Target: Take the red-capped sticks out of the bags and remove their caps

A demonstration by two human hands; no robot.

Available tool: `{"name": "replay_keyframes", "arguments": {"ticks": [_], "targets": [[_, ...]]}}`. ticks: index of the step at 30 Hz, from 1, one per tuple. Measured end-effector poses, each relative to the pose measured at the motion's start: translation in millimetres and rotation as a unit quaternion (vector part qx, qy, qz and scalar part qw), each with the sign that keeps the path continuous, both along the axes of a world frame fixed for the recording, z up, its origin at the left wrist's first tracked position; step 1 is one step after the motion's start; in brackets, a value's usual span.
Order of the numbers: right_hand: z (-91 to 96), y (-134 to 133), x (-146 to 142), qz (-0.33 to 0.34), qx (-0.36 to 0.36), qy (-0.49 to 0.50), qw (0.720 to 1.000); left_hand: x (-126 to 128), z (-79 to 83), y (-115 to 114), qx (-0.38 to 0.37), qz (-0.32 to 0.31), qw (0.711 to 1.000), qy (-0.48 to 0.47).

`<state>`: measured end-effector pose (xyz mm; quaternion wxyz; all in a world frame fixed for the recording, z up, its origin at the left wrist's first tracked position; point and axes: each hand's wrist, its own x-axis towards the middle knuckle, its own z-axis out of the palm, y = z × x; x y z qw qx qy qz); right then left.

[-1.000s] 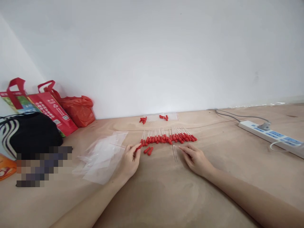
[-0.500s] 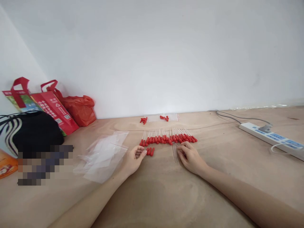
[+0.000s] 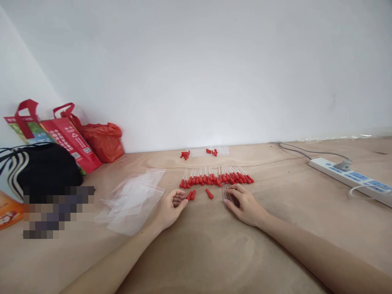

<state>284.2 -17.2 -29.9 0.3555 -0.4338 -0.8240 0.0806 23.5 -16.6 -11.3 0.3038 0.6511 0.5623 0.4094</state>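
Observation:
A row of several clear glass droppers with red rubber bulbs (image 3: 217, 178) lies across the wooden table (image 3: 214, 253). My left hand (image 3: 171, 205) rests palm up with its fingers loosely curled and nothing in it, its fingertips beside two loose red bulbs (image 3: 191, 195). One more red bulb (image 3: 209, 193) lies alone between my hands. My right hand (image 3: 245, 202) curls thumb and fingers around a few bare clear glass tubes (image 3: 224, 192) just below the row.
Clear zip bags (image 3: 134, 200) lie left of my left hand. Two small bags with red bulbs (image 3: 184, 154) sit by the wall. Red shopping bags (image 3: 70, 139) and a black bag (image 3: 43, 169) stand far left. A white power strip (image 3: 349, 175) lies at the right.
My left hand let go of a red bulb and turned palm up. One red bulb now lies apart between the hands. My right hand's fingers closed around the clear tubes.

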Motion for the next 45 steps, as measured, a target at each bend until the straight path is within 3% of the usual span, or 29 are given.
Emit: {"name": "replay_keyframes", "arguments": {"ticks": [5,10,16,20,24,26,28,30,33,37,45], "targets": [[-1.8,1,1,-0.004,0.025,0.006,1.0,-3,2.9,7,0.019,0.031,0.999,0.035],[-3.1,1,1,-0.009,0.047,0.014,0.999,-8,16.8,34,0.008,0.112,0.978,0.174],[-2.5,0,2,-0.009,0.049,0.009,0.999,-9,22.0,63,-0.05,0.106,0.968,0.222],[-3.0,0,2,-0.012,0.068,0.004,0.998,-11,20.3,64,-0.043,0.116,0.966,0.226],[-3.8,1,2,-0.022,0.082,0.006,0.996,-8,23.4,45,0.048,0.144,0.963,0.223],[-2.9,1,3,-0.031,0.097,0.018,0.995,-2,22.9,29,0.105,0.11,0.964,0.217],[-0.7,0,4,-0.045,0.12,0.035,0.991,7,19.6,11,0.167,0.027,0.961,0.22],[2.3,-3,5,-0.051,0.146,0.037,0.987,17,14.8,-6,0.215,-0.061,0.946,0.236],[6.3,-9,6,-0.024,0.177,-0.015,0.984,30,7.9,-19,0.252,-0.137,0.923,0.256],[7.8,-15,2,0.012,0.197,-0.079,0.977,37,2.4,-20,0.303,-0.171,0.905,0.245],[9.1,-15,-5,0.036,0.171,-0.081,0.981,37,1.1,-17,0.335,-0.177,0.886,0.269]]}}
